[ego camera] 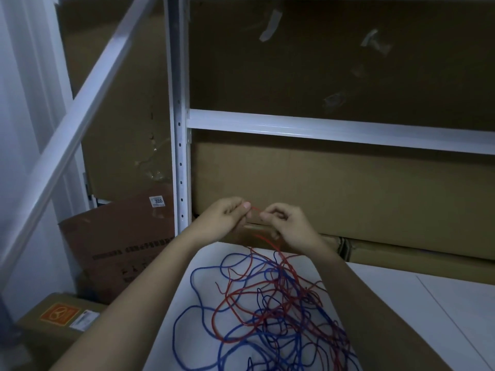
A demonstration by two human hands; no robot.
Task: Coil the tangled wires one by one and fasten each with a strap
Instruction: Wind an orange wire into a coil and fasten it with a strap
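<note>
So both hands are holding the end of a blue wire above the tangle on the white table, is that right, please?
Not quite: the wire pinched between the left hand and right hand is red, not blue, as the head view shows. It does rise from the tangle on the white table.

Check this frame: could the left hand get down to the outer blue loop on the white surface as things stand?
Probably yes. The blue loop lies open on the white surface beside the left forearm, nothing covering it. But the left hand is pinching the red wire end and would need to release it.
</note>
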